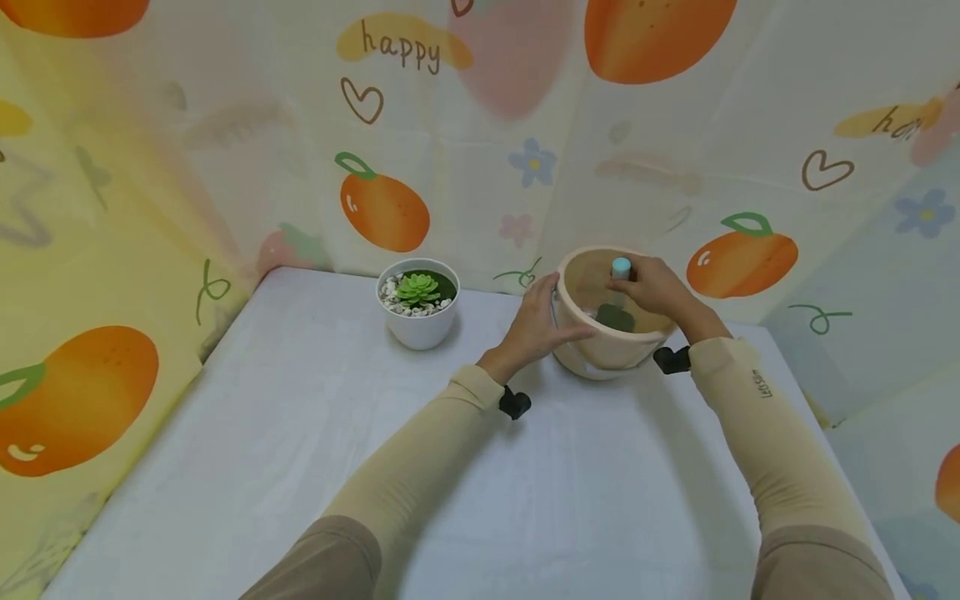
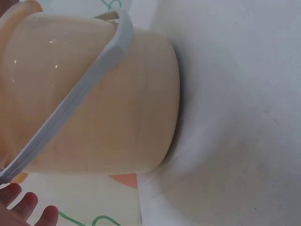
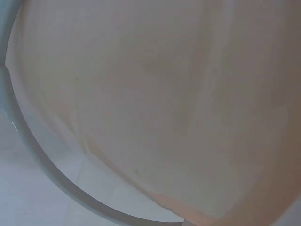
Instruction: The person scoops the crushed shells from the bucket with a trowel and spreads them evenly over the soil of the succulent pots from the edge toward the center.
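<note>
A peach bucket (image 1: 611,354) with a pale grey carrying handle (image 2: 87,84) stands on the white table. My left hand (image 1: 534,325) rests on its left side, thumb along the near rim and fingers spread. Several of its fingertips (image 2: 29,202) show below the carrying handle in the left wrist view. Over the far right of the opening, my right hand (image 1: 651,287) pinches a blue-tipped rod (image 1: 621,268), which points down into the bucket. Below the rod, inside, is a dark green piece (image 1: 615,317); I cannot tell whether they are joined. The right wrist view shows mostly the bucket wall (image 3: 150,94).
A white pot (image 1: 420,325) with a green succulent (image 1: 417,289) and pale pebbles stands left of the bucket. Behind both hangs a curtain (image 1: 465,200) printed with oranges. The white tabletop (image 1: 570,500) stretches out in front, under the forearms.
</note>
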Demonstrator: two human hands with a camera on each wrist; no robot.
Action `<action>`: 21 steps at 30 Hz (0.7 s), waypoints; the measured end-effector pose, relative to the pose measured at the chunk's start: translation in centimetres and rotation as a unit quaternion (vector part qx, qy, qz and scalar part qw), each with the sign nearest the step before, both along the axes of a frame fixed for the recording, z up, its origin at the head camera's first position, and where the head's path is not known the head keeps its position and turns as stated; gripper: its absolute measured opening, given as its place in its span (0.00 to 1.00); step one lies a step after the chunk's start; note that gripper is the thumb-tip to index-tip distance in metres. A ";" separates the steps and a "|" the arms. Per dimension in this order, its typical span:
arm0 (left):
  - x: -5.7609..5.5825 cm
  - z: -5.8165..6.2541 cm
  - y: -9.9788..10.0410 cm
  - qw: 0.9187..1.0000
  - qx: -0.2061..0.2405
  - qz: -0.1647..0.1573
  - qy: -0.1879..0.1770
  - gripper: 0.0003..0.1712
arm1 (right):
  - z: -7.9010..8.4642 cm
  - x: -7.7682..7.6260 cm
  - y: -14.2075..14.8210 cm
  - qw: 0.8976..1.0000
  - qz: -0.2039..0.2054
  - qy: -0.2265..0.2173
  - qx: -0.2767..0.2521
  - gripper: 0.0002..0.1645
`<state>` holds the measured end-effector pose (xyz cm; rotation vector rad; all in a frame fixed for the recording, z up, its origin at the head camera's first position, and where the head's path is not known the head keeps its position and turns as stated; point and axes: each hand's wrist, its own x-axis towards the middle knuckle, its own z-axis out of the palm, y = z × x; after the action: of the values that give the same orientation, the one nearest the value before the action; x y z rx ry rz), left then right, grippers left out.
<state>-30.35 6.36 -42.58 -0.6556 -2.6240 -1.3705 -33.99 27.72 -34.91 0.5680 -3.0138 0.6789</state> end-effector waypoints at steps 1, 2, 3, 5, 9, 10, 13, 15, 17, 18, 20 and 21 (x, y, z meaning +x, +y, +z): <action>0.0 0.0 0.1 1.000 -0.004 0.002 0.003 0.63 | 0.1 0.1 0.0 1.000 0.001 -0.001 0.002 0.14; 0.1 0.0 0.1 1.000 -0.008 0.005 0.006 0.63 | 0.1 0.2 0.0 1.000 0.001 0.000 0.002 0.15; 0.1 0.1 0.1 1.000 -0.009 0.007 0.006 0.63 | 0.2 0.2 0.0 1.000 0.001 0.000 0.003 0.15; 0.2 0.1 0.2 1.000 -0.009 0.010 0.005 0.63 | 0.2 0.4 0.1 1.000 -0.004 0.004 0.003 0.16; 0.2 0.0 0.3 1.000 -0.008 0.009 -0.001 0.63 | -0.1 0.5 0.1 0.999 -0.033 0.017 -0.013 0.17; 0.2 0.0 0.3 1.000 -0.008 0.008 -0.001 0.63 | -0.2 0.5 0.1 0.999 -0.046 0.018 -0.021 0.17; 0.2 -0.1 0.2 1.000 -0.009 0.008 -0.002 0.63 | -0.6 0.4 -0.1 0.995 -0.090 0.022 -0.049 0.18; 0.2 -0.1 0.1 1.000 -0.007 0.012 0.001 0.63 | -0.9 0.1 -0.4 0.991 -0.116 0.022 -0.067 0.20; 0.1 -0.2 0.0 1.000 -0.006 0.016 0.007 0.63 | -1.1 -0.2 -0.8 0.986 -0.143 0.012 -0.089 0.22; 0.1 -0.2 0.0 1.000 -0.006 0.016 0.009 0.63 | -1.1 -0.3 -0.9 0.982 -0.159 0.006 -0.098 0.22; 0.0 -0.3 0.1 1.000 -0.007 0.012 0.010 0.63 | -1.1 -0.5 -1.0 0.975 -0.185 -0.019 -0.120 0.24; 0.0 -0.3 0.2 1.000 -0.009 0.009 0.009 0.63 | -0.9 -0.4 -1.0 0.971 -0.194 -0.037 -0.131 0.25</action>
<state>-30.36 6.51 -42.85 -0.6425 -2.6246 -1.3312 -34.41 26.74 -35.83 -0.0571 -2.8928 1.0560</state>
